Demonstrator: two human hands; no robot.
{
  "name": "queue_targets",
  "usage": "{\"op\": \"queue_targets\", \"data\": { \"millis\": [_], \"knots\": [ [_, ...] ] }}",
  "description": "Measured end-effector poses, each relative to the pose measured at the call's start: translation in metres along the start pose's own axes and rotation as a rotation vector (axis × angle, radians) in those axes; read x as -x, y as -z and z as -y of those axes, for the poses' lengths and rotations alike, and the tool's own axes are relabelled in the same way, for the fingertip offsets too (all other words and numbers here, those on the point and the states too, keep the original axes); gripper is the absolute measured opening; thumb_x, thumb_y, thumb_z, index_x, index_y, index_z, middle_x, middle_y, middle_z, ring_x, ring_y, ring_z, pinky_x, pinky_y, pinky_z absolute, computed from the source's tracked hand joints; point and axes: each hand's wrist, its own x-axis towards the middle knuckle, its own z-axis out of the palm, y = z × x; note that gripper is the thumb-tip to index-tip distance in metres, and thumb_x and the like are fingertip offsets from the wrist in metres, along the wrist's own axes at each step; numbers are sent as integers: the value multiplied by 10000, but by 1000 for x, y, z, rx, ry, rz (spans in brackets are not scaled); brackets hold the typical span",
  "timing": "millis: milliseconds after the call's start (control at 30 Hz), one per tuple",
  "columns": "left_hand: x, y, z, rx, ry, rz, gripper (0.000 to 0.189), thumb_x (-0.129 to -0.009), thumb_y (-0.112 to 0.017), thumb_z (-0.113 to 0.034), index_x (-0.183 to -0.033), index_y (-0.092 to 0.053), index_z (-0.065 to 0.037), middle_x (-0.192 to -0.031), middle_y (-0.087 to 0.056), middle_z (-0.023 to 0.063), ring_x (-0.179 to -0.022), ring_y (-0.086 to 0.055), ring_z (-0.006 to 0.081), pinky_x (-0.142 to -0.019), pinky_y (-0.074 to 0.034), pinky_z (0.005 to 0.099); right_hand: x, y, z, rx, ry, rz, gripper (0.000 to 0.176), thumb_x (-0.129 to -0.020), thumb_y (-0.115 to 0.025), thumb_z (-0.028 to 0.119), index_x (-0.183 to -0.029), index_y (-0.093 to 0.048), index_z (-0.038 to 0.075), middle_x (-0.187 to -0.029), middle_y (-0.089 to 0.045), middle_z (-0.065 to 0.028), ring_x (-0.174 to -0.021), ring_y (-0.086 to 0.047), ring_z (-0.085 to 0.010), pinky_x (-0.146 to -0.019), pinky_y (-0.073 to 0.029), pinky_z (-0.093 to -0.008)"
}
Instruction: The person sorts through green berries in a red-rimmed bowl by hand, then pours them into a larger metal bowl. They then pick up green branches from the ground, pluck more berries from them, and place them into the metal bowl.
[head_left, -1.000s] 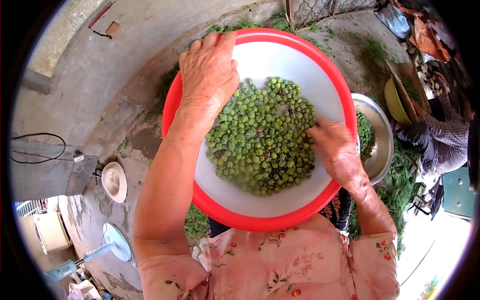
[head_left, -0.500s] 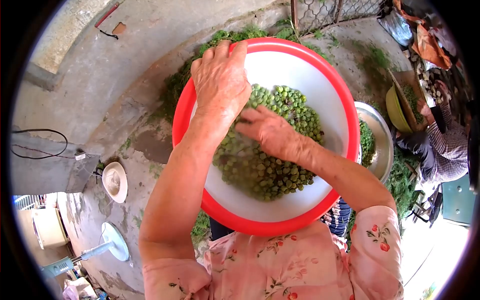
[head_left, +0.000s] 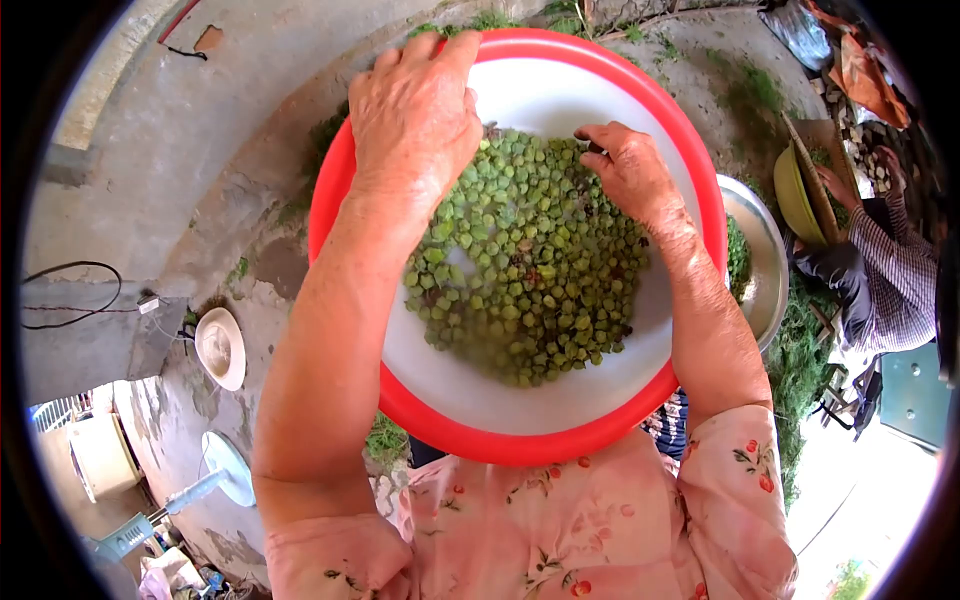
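Note:
A wide basin (head_left: 520,420), white inside with a red rim, tilts over my lap. Many small green pods (head_left: 510,290) lie spread across its bottom, some dark bits among them. At the far left of the rim, my left hand (head_left: 415,130) grips the basin with its fingers hooked over the edge. My right hand (head_left: 640,180) is inside the basin at the upper right, just above the edge of the pods. Its thumb and forefinger are bent together around something small and dark that I cannot make out.
A metal bowl (head_left: 765,290) of greens stands right of the basin. Farther right, a person in a checked sleeve (head_left: 895,285) sits by a yellow-green basin (head_left: 795,200). A straw hat (head_left: 220,348) and a pale blue fan (head_left: 230,470) are at left.
My right hand has moved from the middle of the pods to the upper right, its fingers now closed. The pods lie more spread out. The basin appears higher in view, my left hand still on it.

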Motion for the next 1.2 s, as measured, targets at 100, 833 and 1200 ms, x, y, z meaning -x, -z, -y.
{"op": "queue_targets", "data": {
  "millis": [100,833,1200],
  "knots": [
    [-4,-3,2,48,-23,-37,367,-794,-634,-90,-1155,-594,-142,-1032,-622,92,-986,-571,288,-842,-435,438,-2,0,-2,4,-79,78,293,-830,-604,170,-1117,-634,118,-1073,-629,-188,-967,-629,-325,-881,-513,-423],
    [-8,-3,-2,7,-11,-19,375,-771,-601,-95,-1144,-582,-58,-1049,-607,155,-1036,-540,341,-917,-420,435,33,-30,83,-341,500,325,266,-779,-631,-43,-1028,-654,50,-816,-525,-104,-735,-590,-286,-636,-483,-382],
    [-8,1,-6,18,41,61,394,-794,-603,-105,-1182,-556,-58,-1091,-583,160,-1072,-522,327,-929,-399,454,33,-43,81,-456,448,344,142,-767,-613,-59,-894,-579,-4,-818,-499,-111,-771,-559,-298,-670,-463,-368]
  ]
}}
